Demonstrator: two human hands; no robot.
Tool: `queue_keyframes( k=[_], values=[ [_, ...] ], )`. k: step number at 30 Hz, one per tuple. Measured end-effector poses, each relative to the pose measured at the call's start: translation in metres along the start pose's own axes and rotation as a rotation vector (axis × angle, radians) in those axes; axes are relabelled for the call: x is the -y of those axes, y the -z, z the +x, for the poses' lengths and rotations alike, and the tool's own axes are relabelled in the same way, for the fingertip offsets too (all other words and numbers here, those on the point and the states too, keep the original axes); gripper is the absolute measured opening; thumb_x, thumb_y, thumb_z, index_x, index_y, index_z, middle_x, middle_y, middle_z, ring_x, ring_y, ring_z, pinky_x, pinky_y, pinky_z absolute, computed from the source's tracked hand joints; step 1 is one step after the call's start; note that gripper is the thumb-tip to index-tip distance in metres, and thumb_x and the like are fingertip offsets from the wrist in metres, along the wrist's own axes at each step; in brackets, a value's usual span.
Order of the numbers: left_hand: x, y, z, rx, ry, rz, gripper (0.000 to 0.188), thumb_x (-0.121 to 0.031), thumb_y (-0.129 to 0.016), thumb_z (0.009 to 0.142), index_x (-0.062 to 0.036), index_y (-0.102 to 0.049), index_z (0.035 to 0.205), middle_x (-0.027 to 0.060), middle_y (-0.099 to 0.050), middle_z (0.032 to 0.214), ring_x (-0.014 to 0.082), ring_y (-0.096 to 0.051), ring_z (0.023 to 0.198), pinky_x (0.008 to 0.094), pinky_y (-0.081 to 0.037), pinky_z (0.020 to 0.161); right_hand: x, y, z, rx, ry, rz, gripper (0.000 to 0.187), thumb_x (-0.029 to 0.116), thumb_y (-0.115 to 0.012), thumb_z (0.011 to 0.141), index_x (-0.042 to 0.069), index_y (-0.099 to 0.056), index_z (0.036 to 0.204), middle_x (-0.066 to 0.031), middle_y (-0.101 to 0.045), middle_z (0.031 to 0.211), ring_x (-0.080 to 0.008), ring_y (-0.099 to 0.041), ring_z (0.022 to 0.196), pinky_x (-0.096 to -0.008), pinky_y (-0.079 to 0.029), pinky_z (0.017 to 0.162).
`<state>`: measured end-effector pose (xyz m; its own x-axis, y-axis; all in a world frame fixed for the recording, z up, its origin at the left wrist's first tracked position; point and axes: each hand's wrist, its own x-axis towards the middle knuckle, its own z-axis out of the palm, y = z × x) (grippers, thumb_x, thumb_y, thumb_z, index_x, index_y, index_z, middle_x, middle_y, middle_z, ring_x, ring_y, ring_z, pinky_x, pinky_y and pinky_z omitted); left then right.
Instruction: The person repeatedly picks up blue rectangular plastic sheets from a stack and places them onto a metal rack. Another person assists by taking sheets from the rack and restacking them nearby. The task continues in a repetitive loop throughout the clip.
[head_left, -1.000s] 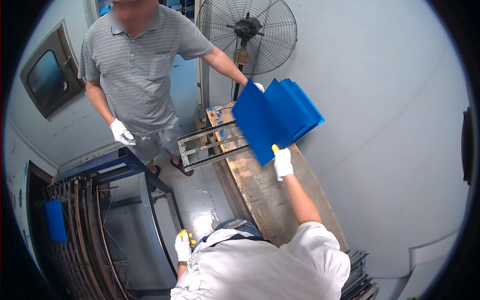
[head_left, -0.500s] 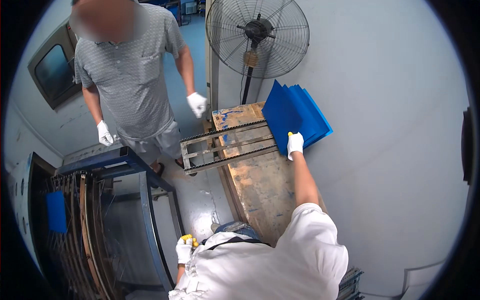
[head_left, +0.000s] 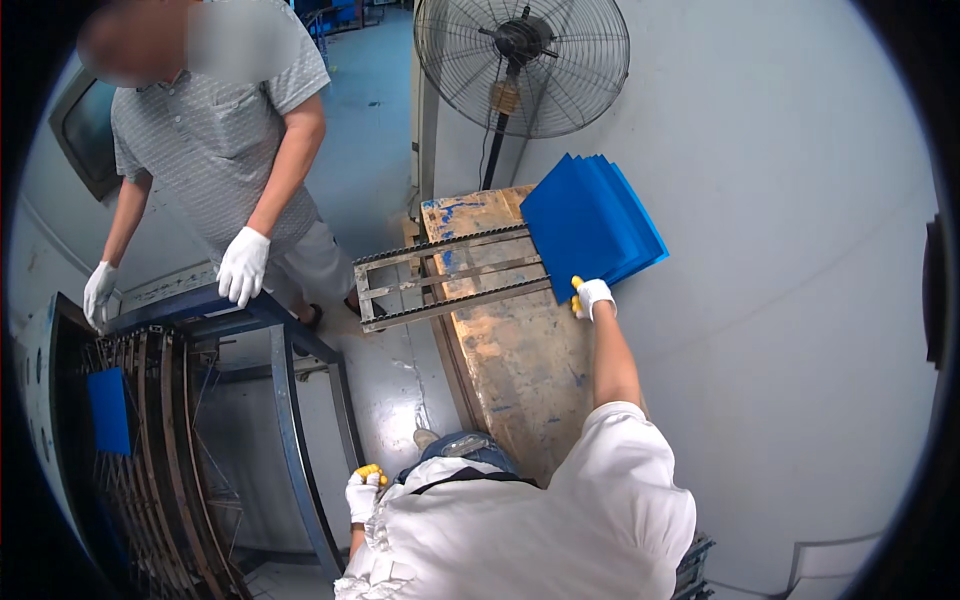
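Note:
My right hand, in a white glove with yellow fingertips, pinches the near lower corner of a blue sheet. That sheet is the front one of several thin blue sheets standing tilted at the far end of a workbench. Their lower edges sit by a metal frame with toothed rails, which lies across the bench and juts past its left edge. Down beside my body, my left hand wears the same kind of glove. Its fingers are loosely bent and nothing shows in them.
At left stands a dark blue metal stand beside a rack of metal bars holding a blue sheet. A co-worker in a grey shirt rests gloved hands there. Behind the bench is a fan; a wall runs along the right.
The co-worker has stepped left and lowered both hands onto the stand and rack. The front blue sheet now lies closer to the others, with my right hand still at its corner.

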<state>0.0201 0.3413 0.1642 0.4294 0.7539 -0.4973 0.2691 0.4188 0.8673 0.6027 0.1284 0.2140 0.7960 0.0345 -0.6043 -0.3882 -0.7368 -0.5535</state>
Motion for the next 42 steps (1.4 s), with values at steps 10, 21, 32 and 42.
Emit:
queue_keyframes(
  k=[10, 21, 32, 42],
  values=[
    [-0.024, -0.054, 0.019, -0.083, 0.0, 0.088, 0.019, -0.002, -0.06, 0.073, -0.0051, -0.042, 0.073, 0.0078, -0.054, 0.058, 0.0149, -0.054, 0.043, 0.0242, -0.042, 0.036, -0.012, -0.12, -0.071, 0.893, 0.155, 0.031, 0.036, 0.034, -0.045, 0.085, 0.001, -0.054, 0.094, -0.012, -0.06, 0.083, -0.0188, -0.059, 0.067, -0.0296, -0.05, 0.057],
    [-0.049, 0.007, -0.003, -0.32, -0.086, 0.483, 0.039, -0.035, -0.057, 0.076, -0.0024, -0.052, 0.055, 0.0105, -0.052, 0.049, 0.0181, -0.05, 0.043, 0.0319, -0.038, 0.042, 0.002, -0.306, -0.11, 0.882, 1.661, -1.028, 0.011, 0.017, -0.055, 0.07, 0.011, -0.053, 0.061, -0.0085, -0.055, 0.059, -0.026, -0.053, 0.052, -0.0356, -0.041, 0.047],
    [-0.026, 0.104, -0.043, -0.351, -0.114, -0.281, 0.029, -0.021, -0.039, 0.086, 0.0004, -0.049, 0.102, 0.0118, -0.06, 0.084, 0.0149, -0.057, 0.057, 0.0258, -0.045, 0.053, -0.226, -0.443, -0.047, 1.05, 0.299, -0.432, 0.027, 0.021, -0.04, 0.079, 0.005, -0.061, 0.073, -0.013, -0.062, 0.076, -0.0284, -0.058, 0.062, -0.0382, -0.046, 0.057],
    [-0.032, 0.151, -0.063, -0.277, -0.089, -0.256, 0.022, -0.02, -0.049, 0.083, -0.0026, -0.058, 0.093, 0.0079, -0.062, 0.079, 0.0119, -0.057, 0.058, 0.0227, -0.043, 0.051, -0.091, -0.459, -0.2, 0.937, 0.883, -1.125, 0.029, 0.035, -0.053, 0.072, 0.01, -0.062, 0.085, -0.014, -0.059, 0.089, -0.0298, -0.055, 0.087, -0.0347, -0.044, 0.069]
  ],
)
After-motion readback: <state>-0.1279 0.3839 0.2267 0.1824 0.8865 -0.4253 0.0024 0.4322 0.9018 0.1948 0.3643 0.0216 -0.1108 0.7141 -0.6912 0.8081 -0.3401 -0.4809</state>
